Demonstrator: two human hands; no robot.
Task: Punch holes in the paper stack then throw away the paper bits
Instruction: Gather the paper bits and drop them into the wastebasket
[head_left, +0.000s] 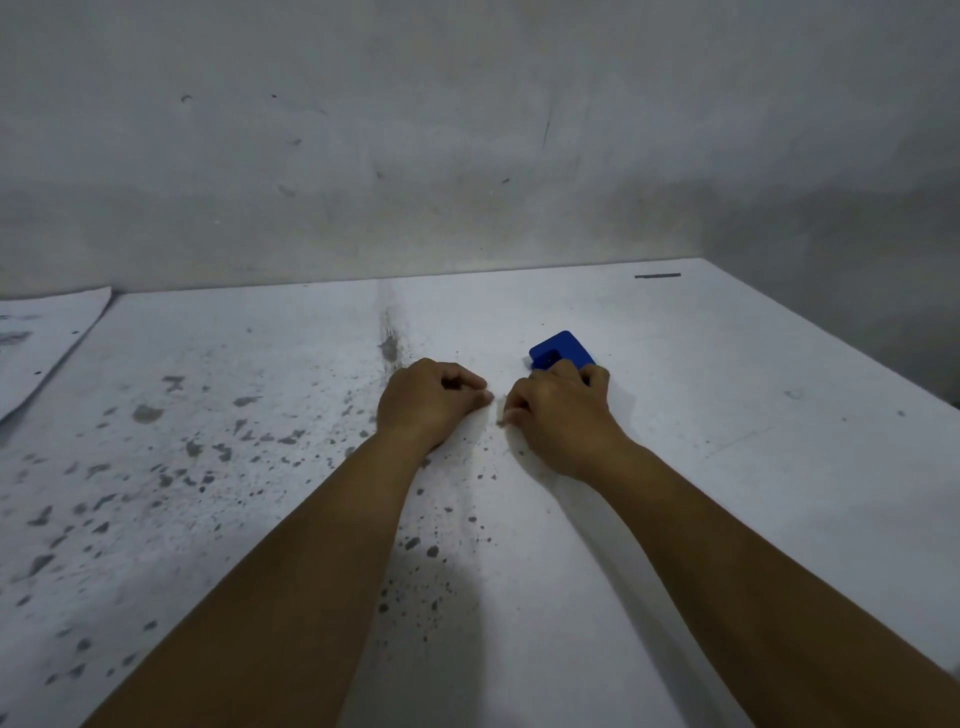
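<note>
Mid-frame, bits (502, 410) are being pinched up off the table (727, 415) between both curled hands, left (431, 402) and right (558, 415); the punch (561, 351) is lying behind the right. Paper (47, 343) is waiting upper left. Tiny bits are easily being scattered by a careless sweep.

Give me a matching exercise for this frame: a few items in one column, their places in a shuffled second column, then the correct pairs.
Items:
1. blue hole punch
2. paper sheets
3. left hand
4. dark strip

Places:
A. far left edge of the table
B. far right of the table, near the wall
C. just behind the right hand
D. table middle, fingers curled, beside the right hand

Pairs: 1-C, 2-A, 3-D, 4-B
</note>
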